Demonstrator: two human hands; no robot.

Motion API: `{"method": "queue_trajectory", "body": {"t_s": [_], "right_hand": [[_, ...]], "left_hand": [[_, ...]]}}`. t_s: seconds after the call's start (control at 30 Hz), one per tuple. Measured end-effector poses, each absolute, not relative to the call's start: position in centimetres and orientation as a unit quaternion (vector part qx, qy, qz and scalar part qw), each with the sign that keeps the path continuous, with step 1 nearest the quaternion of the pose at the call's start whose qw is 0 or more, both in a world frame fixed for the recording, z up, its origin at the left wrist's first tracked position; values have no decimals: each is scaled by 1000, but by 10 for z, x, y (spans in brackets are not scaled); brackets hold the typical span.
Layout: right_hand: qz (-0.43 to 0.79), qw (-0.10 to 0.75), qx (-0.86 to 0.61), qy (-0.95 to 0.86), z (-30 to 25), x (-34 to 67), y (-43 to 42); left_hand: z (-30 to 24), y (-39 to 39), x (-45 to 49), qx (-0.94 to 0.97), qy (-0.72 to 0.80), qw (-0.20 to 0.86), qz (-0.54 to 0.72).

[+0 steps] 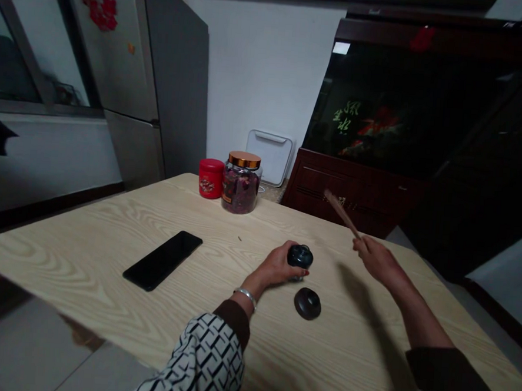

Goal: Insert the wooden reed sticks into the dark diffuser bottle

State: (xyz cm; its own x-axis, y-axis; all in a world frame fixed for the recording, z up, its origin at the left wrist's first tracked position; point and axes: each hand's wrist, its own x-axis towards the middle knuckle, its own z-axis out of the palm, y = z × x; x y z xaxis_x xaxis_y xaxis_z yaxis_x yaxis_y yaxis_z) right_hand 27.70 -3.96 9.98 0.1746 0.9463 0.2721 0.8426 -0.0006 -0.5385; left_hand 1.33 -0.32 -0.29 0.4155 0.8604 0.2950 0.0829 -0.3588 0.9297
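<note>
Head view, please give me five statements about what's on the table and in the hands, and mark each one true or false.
1. The left hand holds a small glossy dark object. True.
2. The right hand holds the phone. False: it holds a thin stick; the phone lies on the table.
3. The glass jar has a copper-coloured lid. True.
4. The red canister stands to the right of the glass jar in the picture. False: it stands to its left.
5. A dark round piece lies on the table, apart from both hands. True.
</note>
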Motion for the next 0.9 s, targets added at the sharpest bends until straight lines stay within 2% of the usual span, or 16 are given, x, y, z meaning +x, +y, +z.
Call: {"method": "queue_trajectory", "body": {"t_s": [0.07,0.1,0.17,0.27,0.37,0.47,0.6,0.7,0.8,0.9], "right_hand": [[-2,120,-764,-633,69,295,-59],[-8,67,-764,-641,54,300,-69],[-15,18,-759,-651,29,305,-83],[-53,7,-749,-661,21,303,-94],[-47,46,-731,-679,39,285,-99],[94,103,-660,-738,59,248,-105],[168,64,-581,-794,60,202,-111],[205,97,-553,-801,60,196,-110],[306,224,-518,-767,76,206,-101],[363,428,-472,-680,100,205,-83]], "left_hand": [[-3,-4,13,706,328,458,429],[-3,-4,13,707,325,458,431],[-3,-4,13,708,325,455,431],[-4,-4,13,704,334,456,430],[-4,-3,14,699,332,468,427],[-3,-3,14,699,327,474,424],[-1,-5,14,699,327,473,425],[-2,-5,14,698,329,471,427],[-2,-5,13,695,322,480,428],[-2,-5,12,695,321,482,427]]}}
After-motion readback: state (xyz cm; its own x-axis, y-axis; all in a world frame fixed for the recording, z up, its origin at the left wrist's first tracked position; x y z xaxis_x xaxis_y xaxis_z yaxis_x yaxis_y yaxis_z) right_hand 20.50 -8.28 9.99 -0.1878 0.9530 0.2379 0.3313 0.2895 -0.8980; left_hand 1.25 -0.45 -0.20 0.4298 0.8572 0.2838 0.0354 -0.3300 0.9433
